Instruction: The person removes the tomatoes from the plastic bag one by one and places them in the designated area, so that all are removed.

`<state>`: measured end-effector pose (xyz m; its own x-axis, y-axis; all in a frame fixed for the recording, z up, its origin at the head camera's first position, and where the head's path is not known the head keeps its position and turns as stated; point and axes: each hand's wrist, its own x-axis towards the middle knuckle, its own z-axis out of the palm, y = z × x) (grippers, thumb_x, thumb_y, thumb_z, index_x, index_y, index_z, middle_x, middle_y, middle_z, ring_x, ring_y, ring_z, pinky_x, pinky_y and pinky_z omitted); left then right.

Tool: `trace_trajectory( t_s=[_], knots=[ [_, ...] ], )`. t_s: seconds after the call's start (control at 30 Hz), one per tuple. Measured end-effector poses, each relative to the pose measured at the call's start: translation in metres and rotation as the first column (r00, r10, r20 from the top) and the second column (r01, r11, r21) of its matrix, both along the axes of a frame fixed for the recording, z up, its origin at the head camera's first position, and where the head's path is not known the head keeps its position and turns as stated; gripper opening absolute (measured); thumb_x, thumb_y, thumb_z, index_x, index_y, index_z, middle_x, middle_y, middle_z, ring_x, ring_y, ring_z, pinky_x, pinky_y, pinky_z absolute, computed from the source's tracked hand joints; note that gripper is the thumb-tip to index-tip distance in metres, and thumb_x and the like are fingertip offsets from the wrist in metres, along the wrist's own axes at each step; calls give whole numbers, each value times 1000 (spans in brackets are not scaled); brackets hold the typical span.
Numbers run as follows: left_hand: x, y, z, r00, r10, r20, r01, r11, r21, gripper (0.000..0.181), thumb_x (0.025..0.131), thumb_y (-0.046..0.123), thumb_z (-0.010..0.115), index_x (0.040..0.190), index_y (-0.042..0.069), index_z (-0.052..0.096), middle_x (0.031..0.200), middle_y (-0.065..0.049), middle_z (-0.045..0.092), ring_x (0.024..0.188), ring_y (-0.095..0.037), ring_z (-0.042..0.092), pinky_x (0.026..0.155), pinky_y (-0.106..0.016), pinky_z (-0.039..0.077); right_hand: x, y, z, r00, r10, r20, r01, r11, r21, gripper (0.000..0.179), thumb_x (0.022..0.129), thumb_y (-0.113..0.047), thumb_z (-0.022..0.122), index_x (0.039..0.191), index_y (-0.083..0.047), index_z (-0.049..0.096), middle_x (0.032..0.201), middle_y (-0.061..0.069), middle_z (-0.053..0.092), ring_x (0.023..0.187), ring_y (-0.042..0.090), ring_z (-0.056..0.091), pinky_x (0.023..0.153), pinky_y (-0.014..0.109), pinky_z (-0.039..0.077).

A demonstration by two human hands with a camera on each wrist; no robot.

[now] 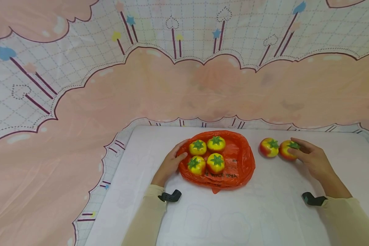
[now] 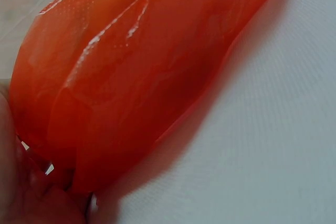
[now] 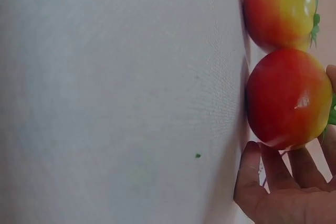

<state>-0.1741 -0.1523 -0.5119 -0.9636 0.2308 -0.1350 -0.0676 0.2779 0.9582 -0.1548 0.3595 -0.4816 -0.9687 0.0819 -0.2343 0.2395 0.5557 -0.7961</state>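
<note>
A red plastic bag (image 1: pixel 233 182), its mouth spread wide and its rim rolled down, sits on the white table. Inside, toward its left, are several red-and-yellow tomatoes (image 1: pixel 216 163) with green star-shaped tops. My left hand (image 1: pixel 171 160) holds the bag's left rim, thumb over the edge; in the left wrist view the red plastic (image 2: pixel 142 82) hides most of the fingers. To the right of the bag, my right hand (image 1: pixel 315 160) grips a tomato (image 3: pixel 286 100) between thumb and fingers. A second tomato (image 1: pixel 268 147) touches it on the left.
The white tabletop (image 1: pixel 221 218) carries the bag and the loose tomatoes. Behind and to the left hangs a pink-and-white patterned cloth (image 1: pixel 184 92). A small green speck (image 3: pixel 198 156) lies on the table in the right wrist view.
</note>
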Motion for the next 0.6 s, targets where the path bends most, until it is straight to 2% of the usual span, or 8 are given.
trace_trajectory(
  t_s=[0.27,0.33,0.4,0.5,0.6],
  knots=[
    [0,0,0,1000,-2,1,2,1000,3,49,103,29,58,145,52,47,161,13,40,154,-24,31,124,-56,28,0,0,1,1000,1,11,-1,1000,-3,83,95,-62,60,161,-19,33,162,25,31,140,42,35,89,15,56],
    [0,0,0,1000,-3,6,3,1000,6,49,103,29,58,145,52,47,161,13,40,154,-24,31,124,-56,28,0,0,2,1000,-3,18,3,1000,-6,83,95,-62,60,161,-20,33,162,25,30,140,43,35,101,28,55],
    [0,0,1,1000,-3,8,3,1000,8,49,103,30,58,146,52,47,161,12,40,154,-24,31,124,-57,28,0,-1,2,1000,-7,27,7,1000,-10,84,95,-62,59,161,-20,31,162,26,29,141,44,33,110,45,49],
    [0,1,0,1000,-5,7,5,1000,10,49,103,30,58,146,51,47,161,12,39,154,-25,31,124,-56,28,0,-1,1,999,-14,35,15,1000,-24,84,95,-63,58,162,-21,29,164,26,26,144,46,31,113,65,37],
    [-1,1,0,1000,-4,4,4,1000,5,49,104,30,57,146,51,47,161,12,40,154,-25,32,124,-56,29,0,0,2,999,-21,48,24,999,-44,84,96,-63,57,163,-22,27,167,24,20,147,48,27,114,68,34]
  ],
)
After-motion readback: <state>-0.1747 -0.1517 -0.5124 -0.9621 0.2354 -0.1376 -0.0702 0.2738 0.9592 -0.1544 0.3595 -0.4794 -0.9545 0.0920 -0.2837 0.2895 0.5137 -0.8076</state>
